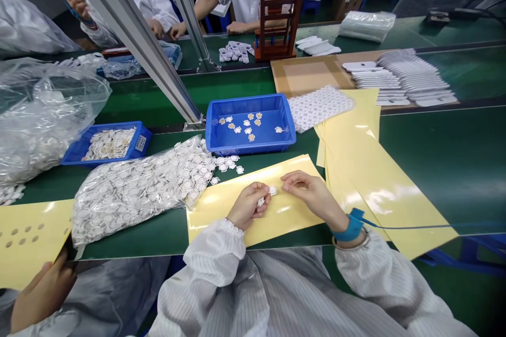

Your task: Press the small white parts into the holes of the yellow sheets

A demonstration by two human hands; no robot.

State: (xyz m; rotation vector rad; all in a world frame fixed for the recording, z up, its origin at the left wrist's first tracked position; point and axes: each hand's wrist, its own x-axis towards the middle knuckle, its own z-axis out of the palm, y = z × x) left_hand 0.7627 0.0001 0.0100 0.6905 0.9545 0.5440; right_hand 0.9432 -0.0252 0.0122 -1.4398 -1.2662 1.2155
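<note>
My left hand is curled over a yellow sheet and grips several small white round pieces, one of which shows at its fingertips. My right hand pinches toward that same piece, its fingers drawn together. A blue strap circles my right wrist. A clear bag heaped with the same white pieces lies just to the left. A few loose pieces sit between the bag and a blue tray that holds a scatter of pieces.
More yellow sheets fan out at the right. A second blue tray and large plastic bags sit at the left. A neighbour's hand holds a punched yellow sheet. People in white coats work across the belt, by a metal post.
</note>
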